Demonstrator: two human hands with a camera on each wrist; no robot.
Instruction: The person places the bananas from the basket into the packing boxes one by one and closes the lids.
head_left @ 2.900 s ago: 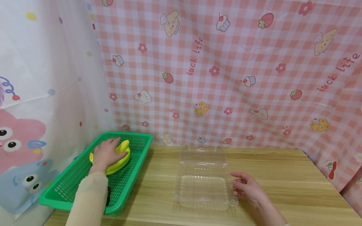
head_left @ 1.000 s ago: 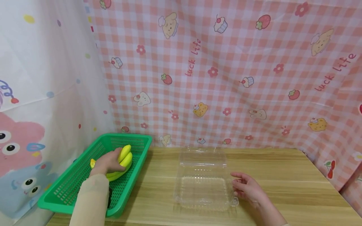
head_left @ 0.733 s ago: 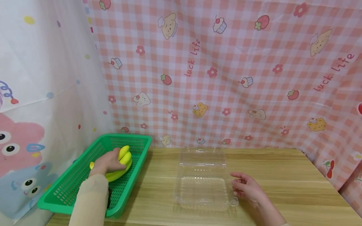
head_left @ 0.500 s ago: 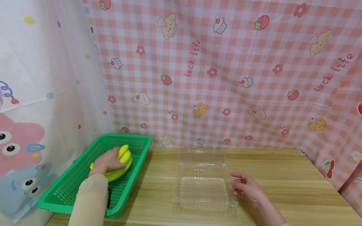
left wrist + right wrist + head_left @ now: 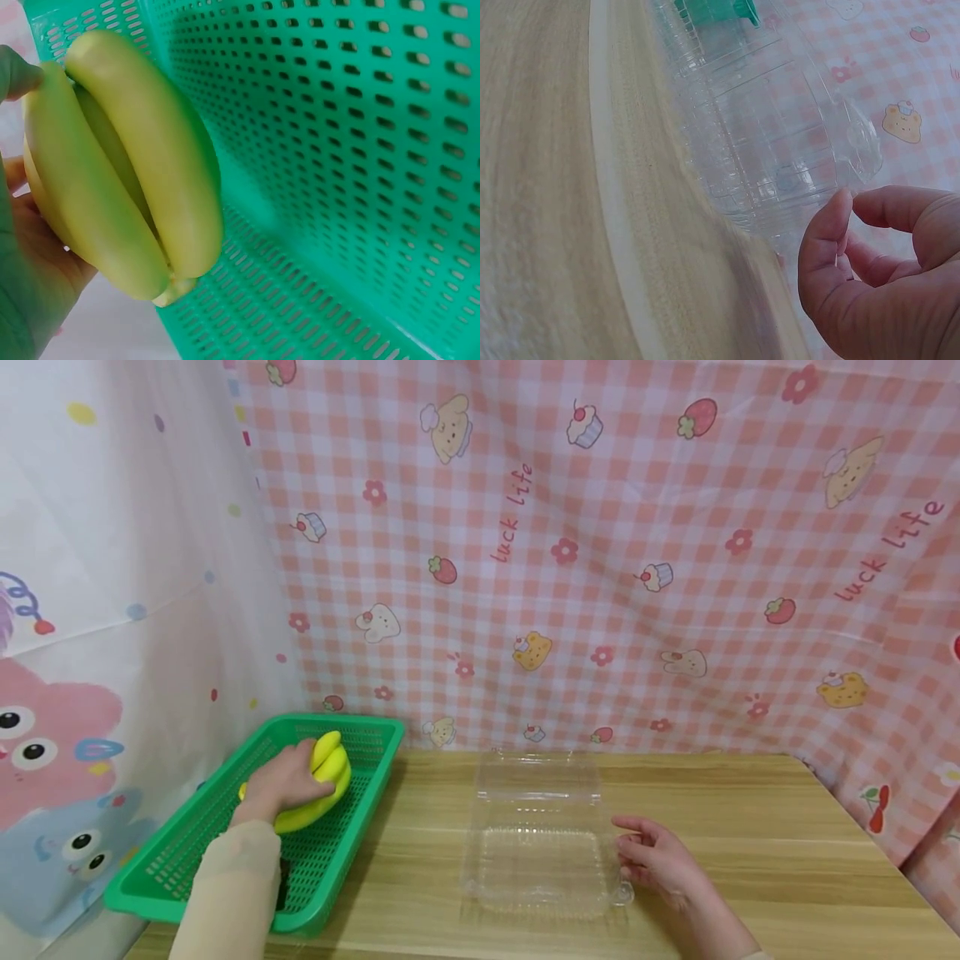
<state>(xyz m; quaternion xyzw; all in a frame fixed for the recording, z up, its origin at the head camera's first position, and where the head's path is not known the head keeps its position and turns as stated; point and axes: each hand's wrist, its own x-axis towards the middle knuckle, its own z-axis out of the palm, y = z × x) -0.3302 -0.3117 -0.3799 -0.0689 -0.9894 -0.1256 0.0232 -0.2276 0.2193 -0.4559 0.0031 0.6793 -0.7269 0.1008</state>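
Observation:
A bunch of yellow bananas (image 5: 318,793) is inside the green perforated basket (image 5: 367,810) on the left. My left hand (image 5: 285,781) grips the bunch from above, the thumb on its near side. In the left wrist view the bananas (image 5: 150,157) are tilted beside the basket wall, with part of the hand behind them. A clear plastic clamshell box (image 5: 540,868) lies with its lid back on the table. At its right edge is my right hand (image 5: 660,860). In the right wrist view, thumb and index finger pinch the rim of the box (image 5: 765,142).
A dark object (image 5: 282,885) lies in the near end of the basket, partly behind the left sleeve. Wooden tabletop (image 5: 750,827) extends around the box. A pink checked cloth (image 5: 600,610) hangs behind it, and a white printed cloth (image 5: 150,652) at the left.
My left hand has closed from loosely spread fingers over the bananas to a grip. Since half a second ago, hand and bunch have risen slightly. The right hand and box stay put.

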